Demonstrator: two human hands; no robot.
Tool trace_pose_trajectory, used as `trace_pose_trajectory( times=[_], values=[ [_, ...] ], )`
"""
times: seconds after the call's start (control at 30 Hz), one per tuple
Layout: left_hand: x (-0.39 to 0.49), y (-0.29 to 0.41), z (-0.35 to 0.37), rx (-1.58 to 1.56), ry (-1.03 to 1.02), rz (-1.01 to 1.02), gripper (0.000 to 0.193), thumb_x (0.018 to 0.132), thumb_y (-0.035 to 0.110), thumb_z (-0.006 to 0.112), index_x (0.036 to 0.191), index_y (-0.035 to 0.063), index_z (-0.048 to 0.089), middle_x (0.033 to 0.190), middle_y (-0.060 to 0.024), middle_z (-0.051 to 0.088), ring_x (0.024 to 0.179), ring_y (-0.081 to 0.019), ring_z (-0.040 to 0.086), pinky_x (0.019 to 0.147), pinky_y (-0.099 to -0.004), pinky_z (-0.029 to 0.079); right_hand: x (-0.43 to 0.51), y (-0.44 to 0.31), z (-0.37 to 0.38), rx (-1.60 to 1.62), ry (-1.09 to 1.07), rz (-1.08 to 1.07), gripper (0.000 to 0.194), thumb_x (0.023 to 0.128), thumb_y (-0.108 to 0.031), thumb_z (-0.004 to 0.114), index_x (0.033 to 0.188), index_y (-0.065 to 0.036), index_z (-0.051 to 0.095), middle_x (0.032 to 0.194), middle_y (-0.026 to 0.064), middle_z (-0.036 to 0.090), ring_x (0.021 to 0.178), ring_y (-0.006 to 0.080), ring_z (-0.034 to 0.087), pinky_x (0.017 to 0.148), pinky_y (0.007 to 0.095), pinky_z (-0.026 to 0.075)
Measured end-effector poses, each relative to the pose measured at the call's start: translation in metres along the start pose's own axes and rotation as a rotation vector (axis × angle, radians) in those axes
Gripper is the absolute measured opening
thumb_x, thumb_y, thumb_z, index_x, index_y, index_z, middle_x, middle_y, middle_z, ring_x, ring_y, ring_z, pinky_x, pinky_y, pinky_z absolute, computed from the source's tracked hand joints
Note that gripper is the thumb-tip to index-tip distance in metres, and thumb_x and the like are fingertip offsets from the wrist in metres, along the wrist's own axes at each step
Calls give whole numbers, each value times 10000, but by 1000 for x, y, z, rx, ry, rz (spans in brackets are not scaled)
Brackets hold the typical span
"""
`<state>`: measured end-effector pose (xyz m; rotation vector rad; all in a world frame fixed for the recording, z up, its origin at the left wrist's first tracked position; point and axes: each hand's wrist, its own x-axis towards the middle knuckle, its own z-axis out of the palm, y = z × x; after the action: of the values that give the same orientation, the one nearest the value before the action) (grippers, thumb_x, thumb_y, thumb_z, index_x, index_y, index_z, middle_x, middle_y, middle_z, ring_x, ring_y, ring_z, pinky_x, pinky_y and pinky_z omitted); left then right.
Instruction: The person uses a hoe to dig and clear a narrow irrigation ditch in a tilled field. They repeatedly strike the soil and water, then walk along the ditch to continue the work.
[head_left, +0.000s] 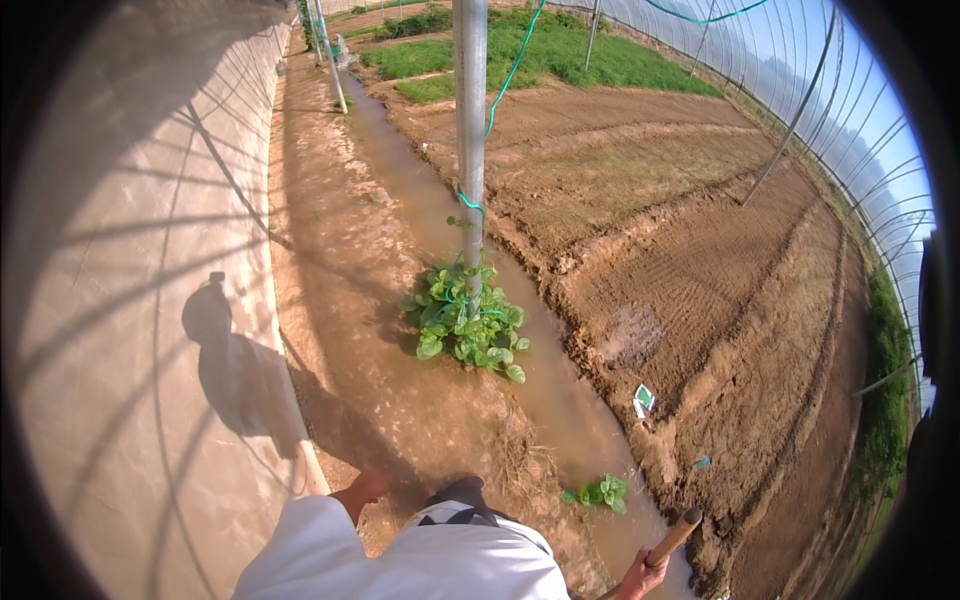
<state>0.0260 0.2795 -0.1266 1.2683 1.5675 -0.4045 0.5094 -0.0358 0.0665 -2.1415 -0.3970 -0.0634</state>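
Note:
My right hand (643, 576) grips a wooden tool handle (675, 537) at the lower right, above the muddy water channel (525, 322). The handle's rounded dark end points up and to the right; whatever is at its other end is out of view. Low on the left, my left hand (369, 486) hangs beside my body over the dirt path (360, 315), with nothing seen in it. Its fingers are blurred, so their pose is unclear. Just left of the handle, a small leafy plant (604, 493) grows at the channel's edge.
A metal post (470, 127) rises ahead from a leafy green clump (469, 322), with green twine (514, 71) tied to it. A pale wall (150, 315) borders the path on the left. Tilled soil beds (675, 262) lie right, with a torn packet (643, 400) on the bank.

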Motion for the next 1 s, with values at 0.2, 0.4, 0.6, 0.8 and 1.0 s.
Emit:
trace_pose_trajectory(
  times=[0.2, 0.4, 0.6, 0.8, 1.0],
  values=[
    [8, -83, 48, -236, -144, -124, 266, 889, 290, 672, 968, 36, 672, 771, -112, 669, 569, -206, 670, 457, -332, 525, -7, 26, 28, -76, -150, 47, 282, 740, -151, 809, 964, -33, 685, 832, 154, 686, 766, 331, 674, 724, 444, 547],
    [11, -71, 27, -184, -212, 19, 263, 893, 288, 677, 946, 31, 690, 789, -110, 676, 603, -205, 686, 479, -310, 540, -22, 55, 67, -66, -67, 2, 196, 766, -28, 713, 814, -38, 523, 673, 29, 505, 627, 128, 468, 603, 320, 459],
    [18, -11, -7, -143, -173, 36, 225, 923, 228, 607, 863, 22, 677, 747, -128, 671, 577, -231, 681, 484, -352, 551, -1, 51, 19, 101, 154, 193, 202, 819, -74, 740, 859, -60, 542, 720, -16, 520, 670, 92, 452, 609, 276, 449],
    [14, 49, -11, 170, -441, 605, 233, 882, 191, 604, 701, 44, 592, 619, -24, 541, 487, -137, 543, 420, -295, 427, -26, 49, -116, -161, 690, 182, 159, 855, -106, 792, 886, -80, 638, 783, -16, 606, 750, 90, 555, 712, 273, 480],
    [75, 61, -2, 338, -277, 140, 152, 929, 182, 608, 887, 38, 633, 665, -71, 607, 487, -147, 564, 384, -295, 429, -140, 83, -241, -81, 1188, 381, 173, 872, -153, 766, 895, -53, 627, 806, 8, 604, 762, 116, 567, 744, 282, 479]
  ],
)
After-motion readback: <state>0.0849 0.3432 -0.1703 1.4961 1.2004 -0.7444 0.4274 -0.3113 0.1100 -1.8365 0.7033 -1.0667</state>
